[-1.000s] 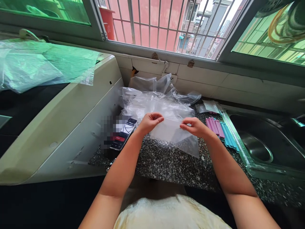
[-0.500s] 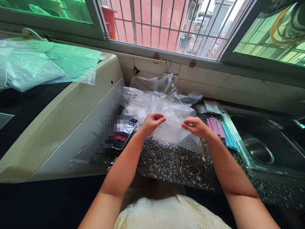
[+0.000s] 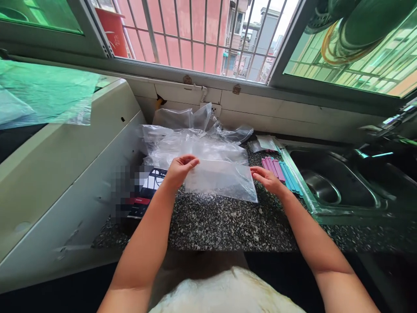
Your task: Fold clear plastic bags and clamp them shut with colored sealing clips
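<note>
So the clear bag (image 3: 221, 178) is mid-frame, stretched out more or less flat just above the speckled counter (image 3: 221, 226), or maybe with its lower edge resting on it, hard to say. The left hand (image 3: 180, 170) has the bag's upper left part pinched between thumb and curled fingers, pretty much closed up. The right hand (image 3: 266, 177) is at the upper right corner, fingers half bent with only a small gap to the thumb; the fingertips look to be at the edge, but I can't tell if they're really gripping it. Progress-wise, I'd say this one bag is out on its own and mostly opened flat, and I can't see anything inside it. What's left is the rest of the plastic: right behind it, toward the middle of the frame, there's a big crumpled heap of clear plastic (image 3: 198, 143), loose and not laid out like this one. Right of centre, the pink sticks (image 3: 273, 168) and blue sticks (image 3: 291, 179) lie side by side near the right hand, none of them on the bag, with a small packet (image 3: 267, 142) behind them. Further right is the sink (image 3: 313, 212). Left of centre, a phone (image 3: 140, 211) sits partly behind the left forearm, and at upper left a plastic sheet (image 3: 65, 89) drapes over a pale appliance (image 3: 107, 108).
</note>
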A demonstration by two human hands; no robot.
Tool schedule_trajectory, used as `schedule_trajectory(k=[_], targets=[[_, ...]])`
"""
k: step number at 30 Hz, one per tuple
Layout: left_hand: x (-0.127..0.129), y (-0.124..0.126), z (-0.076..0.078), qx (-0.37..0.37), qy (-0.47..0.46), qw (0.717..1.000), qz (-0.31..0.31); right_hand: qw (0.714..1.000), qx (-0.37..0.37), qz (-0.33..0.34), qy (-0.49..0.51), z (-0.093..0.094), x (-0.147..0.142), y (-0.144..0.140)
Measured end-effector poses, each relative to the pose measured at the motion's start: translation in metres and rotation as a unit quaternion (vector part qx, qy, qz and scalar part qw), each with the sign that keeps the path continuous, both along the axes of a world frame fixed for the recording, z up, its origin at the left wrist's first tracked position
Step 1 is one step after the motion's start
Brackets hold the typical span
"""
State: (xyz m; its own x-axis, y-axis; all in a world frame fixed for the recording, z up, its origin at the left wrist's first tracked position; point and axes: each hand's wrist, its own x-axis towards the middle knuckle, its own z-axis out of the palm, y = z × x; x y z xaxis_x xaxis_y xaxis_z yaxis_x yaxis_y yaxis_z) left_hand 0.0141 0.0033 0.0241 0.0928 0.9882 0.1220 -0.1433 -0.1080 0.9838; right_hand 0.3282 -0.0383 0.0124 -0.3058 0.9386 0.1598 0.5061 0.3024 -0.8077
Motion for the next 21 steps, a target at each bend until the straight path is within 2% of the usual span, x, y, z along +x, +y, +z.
schedule_trajectory(k=[3,6,9,13,16,21], targets=[[0.0,-0.001,-0.001,-0.009,0.011,1.0,-0.003,0.997,0.063,-0.039,-0.008,-0.019,0.002,-0.003],[0.001,-0.002,-0.003,-0.022,0.017,0.999,-0.019,0.988,0.138,-0.071,-0.026,-0.028,-0.007,0.002],[0.003,-0.003,-0.003,-0.032,0.015,0.999,-0.03,0.97,0.218,-0.087,-0.064,-0.027,-0.016,0.008],[0.007,-0.003,-0.004,-0.026,0.019,0.999,-0.016,0.934,0.308,-0.104,-0.147,-0.016,-0.012,0.008],[0.009,-0.003,-0.004,-0.009,0.032,0.999,-0.004,0.921,0.33,-0.104,-0.179,-0.012,-0.004,0.005],[0.011,-0.004,-0.004,-0.024,0.044,0.999,-0.019,0.935,0.3,-0.048,-0.186,-0.014,-0.002,0.001]])
